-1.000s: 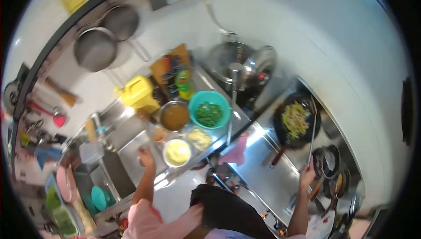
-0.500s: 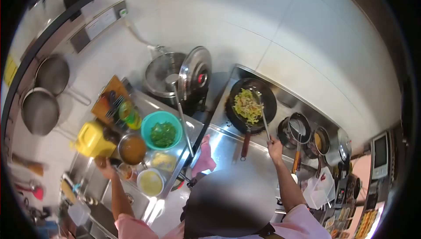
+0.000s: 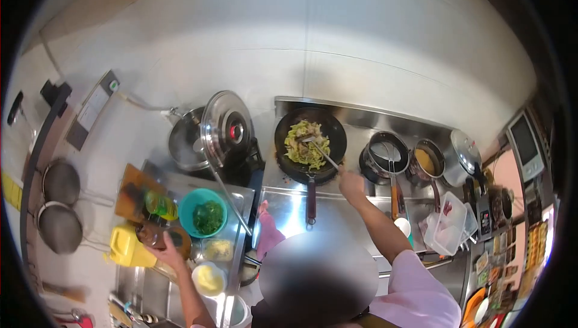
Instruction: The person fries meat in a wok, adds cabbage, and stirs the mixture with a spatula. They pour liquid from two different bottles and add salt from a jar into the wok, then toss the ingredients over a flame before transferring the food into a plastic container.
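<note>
My right hand (image 3: 351, 186) grips the handle of a metal spatula (image 3: 328, 159). Its head lies among pale green, shredded food (image 3: 307, 150) in a black frying pan (image 3: 335, 132) on the stove. Over at the left counter, my left hand (image 3: 171, 256) is closed on a dark brown bottle (image 3: 149, 235), which looks tilted beside a yellow jug (image 3: 128, 246). Close by are a green-labelled bottle (image 3: 161, 206) and a turquoise bowl (image 3: 187, 200) of chopped greens. A tub of pale yellow stuff (image 3: 209, 278) sits below my left wrist.
A large pot (image 3: 182, 147) with a leaning lid (image 3: 220, 117) and a long ladle stands behind the left counter. Right of the frying pan are a pot with a strainer (image 3: 385, 150) and a saucepan (image 3: 438, 171). A pink cloth (image 3: 269, 231) hangs by the counter's edge.
The camera view has turned to the right. My left hand has come to the brown bottle and shifted it from its place by the yellow jug. My right hand has moved the spatula within the food.
</note>
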